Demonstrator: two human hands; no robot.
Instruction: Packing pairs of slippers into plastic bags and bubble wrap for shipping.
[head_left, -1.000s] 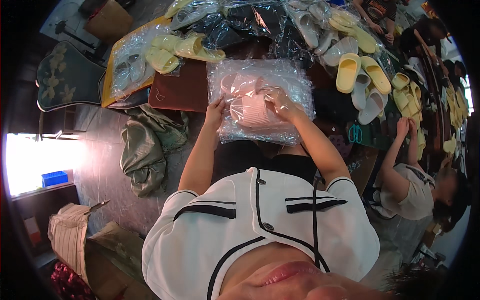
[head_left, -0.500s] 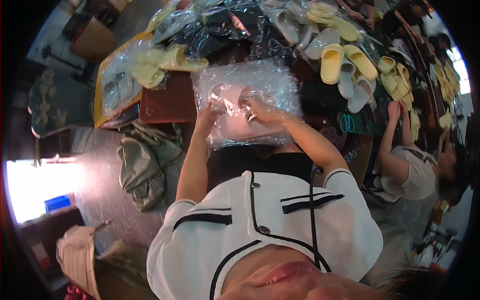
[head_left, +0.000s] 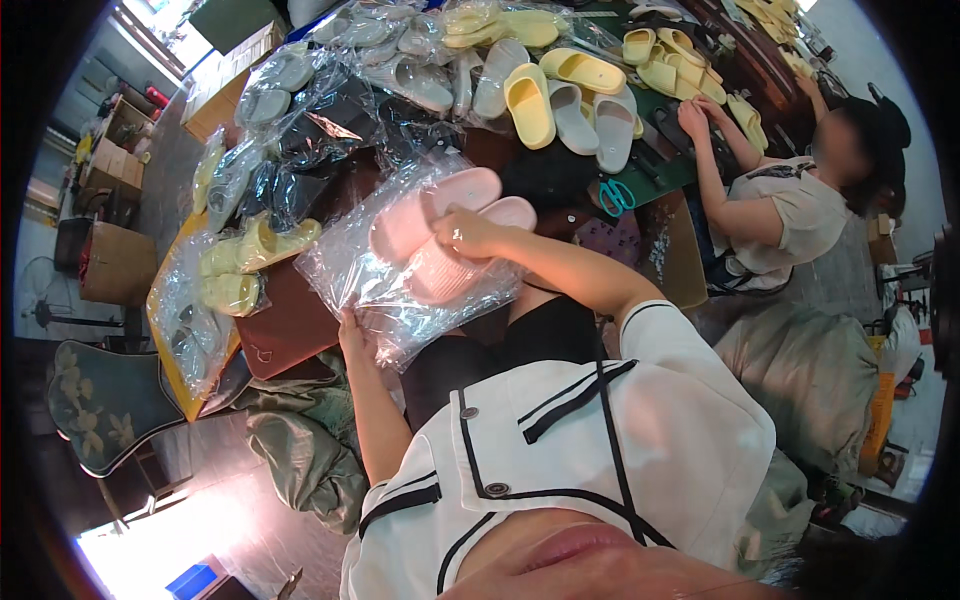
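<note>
A pair of pink slippers (head_left: 425,222) lies at a clear plastic bag (head_left: 335,262) in front of me. Their heel ends point up and to the right and look bare of film. How far the ribbed straps sit inside the bag, I cannot tell. My right hand (head_left: 468,235) grips the pair between the two slippers, with the fingers partly hidden. At the bag's lower left edge, my left hand (head_left: 357,335) pinches the film.
Yellow slippers (head_left: 529,106) and grey slippers (head_left: 613,130) pile up at the far side, with bagged pairs (head_left: 415,82) to their left. Teal scissors (head_left: 617,196) lie on the green table. A co-worker (head_left: 785,195) sits at right. A patterned chair (head_left: 105,405) stands at left.
The head view has swung right. The slippers now lie slanted, their heel ends uncovered. My left hand has gone from the bag's side to its lower edge; my right hand now grips the pair.
</note>
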